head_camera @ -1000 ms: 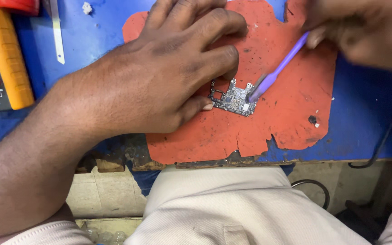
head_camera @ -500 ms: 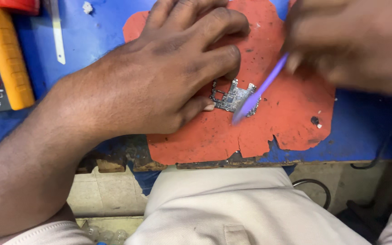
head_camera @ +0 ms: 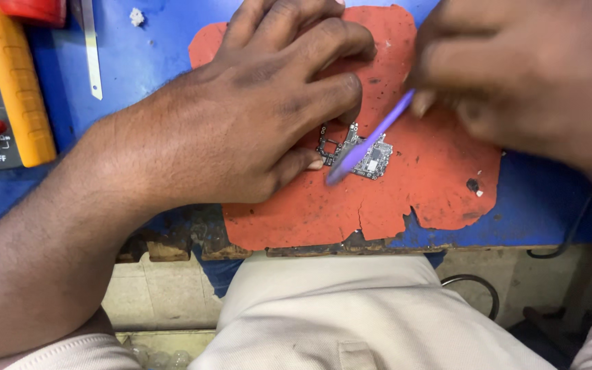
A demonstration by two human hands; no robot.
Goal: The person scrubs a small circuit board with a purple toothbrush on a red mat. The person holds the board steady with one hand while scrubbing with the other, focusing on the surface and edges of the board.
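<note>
One small grey circuit board (head_camera: 361,152) lies on one worn orange rubber mat (head_camera: 419,185), in the middle of the blue table (head_camera: 152,62). The left hand (head_camera: 241,116) rests flat over the mat, fingers close together, with the thumb tip and a fingertip pressing the board's left side. The right hand (head_camera: 515,75) is on the far right, pinched tight on one thin purple plastic brush (head_camera: 371,140), whose tip is on the board. One yellow meter (head_camera: 8,89) sits far left, beside one slim metal strip (head_camera: 90,48).
</note>
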